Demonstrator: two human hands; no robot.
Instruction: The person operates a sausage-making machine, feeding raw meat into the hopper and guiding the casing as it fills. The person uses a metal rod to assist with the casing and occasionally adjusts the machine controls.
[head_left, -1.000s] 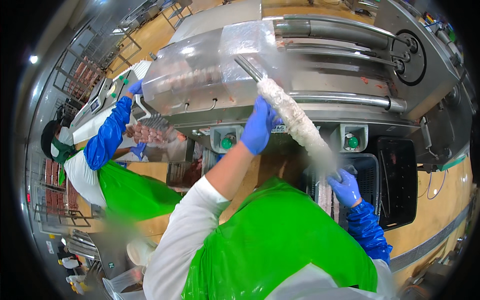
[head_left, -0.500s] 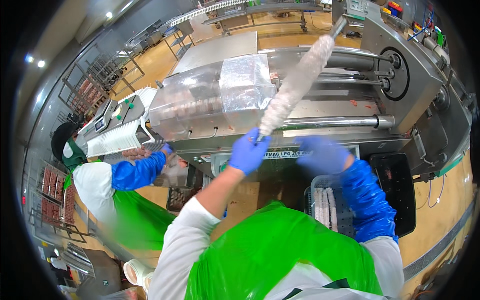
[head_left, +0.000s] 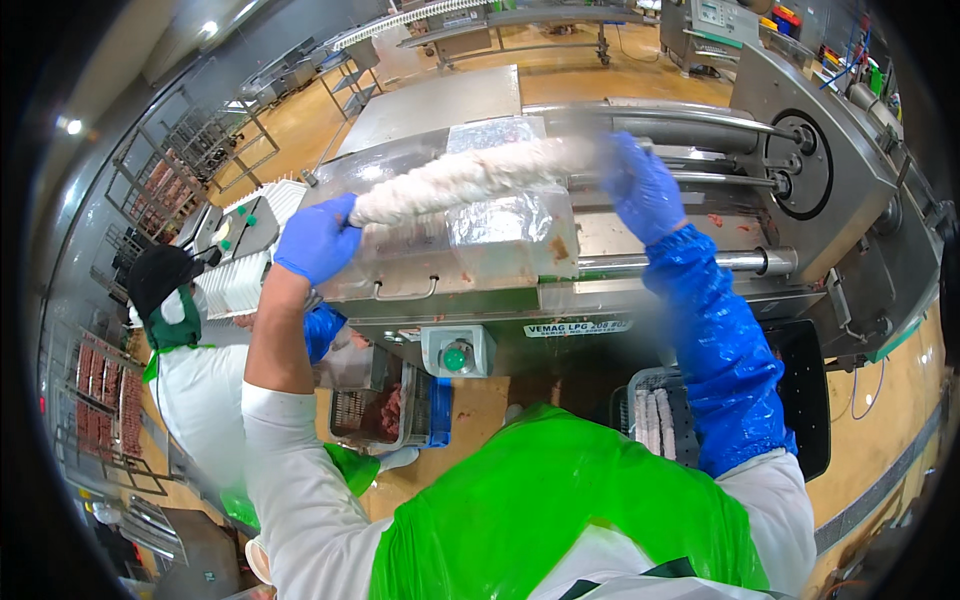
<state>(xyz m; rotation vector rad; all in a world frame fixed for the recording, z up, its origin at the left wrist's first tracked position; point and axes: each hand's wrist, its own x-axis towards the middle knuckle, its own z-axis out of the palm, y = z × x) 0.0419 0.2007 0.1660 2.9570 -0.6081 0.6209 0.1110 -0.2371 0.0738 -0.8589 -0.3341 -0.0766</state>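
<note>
A long, shirred white casing is hanging in the air nearly level, its right end slightly higher, above the clear cover of a stainless-steel machine. The person's left hand, in a blue glove, is gripping the casing's left end, its fingers closing around it. The gloved right hand is reaching to the other end with curled fingers; blur is hiding whether they are gripping it. Below the cover, a green push button is sitting on the machine's front. Lower right, three white sticks are lying side by side in a grey crate, next to a black bin. At left, a co-worker in a black cap is standing beside the machine.
</note>
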